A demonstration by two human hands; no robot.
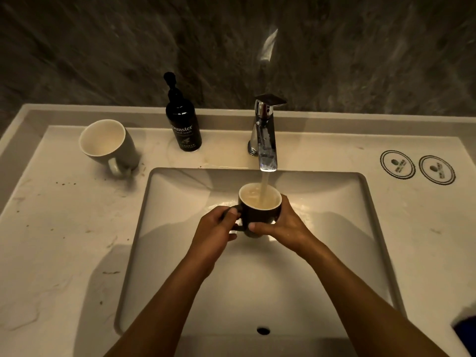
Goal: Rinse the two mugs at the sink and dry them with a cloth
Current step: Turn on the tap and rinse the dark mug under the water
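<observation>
A dark mug (257, 215) with a pale inside is held upright over the sink basin (180, 253), right under the chrome tap (266, 135). Water runs from the spout into it and the mug is nearly full. My left hand (216, 228) grips the handle on the mug's left side. My right hand (283, 225) wraps around the mug's right wall, thumb across the front. A second mug (108, 145), grey outside and pale inside, stands on the counter at the back left, handle toward me. No cloth is in view.
A black hand-wash pump bottle (183, 124) stands on the counter left of the tap. Two round printed coasters (417, 167) lie at the back right. Something dark blue (466, 331) shows at the right edge. A dark stone wall rises behind the counter.
</observation>
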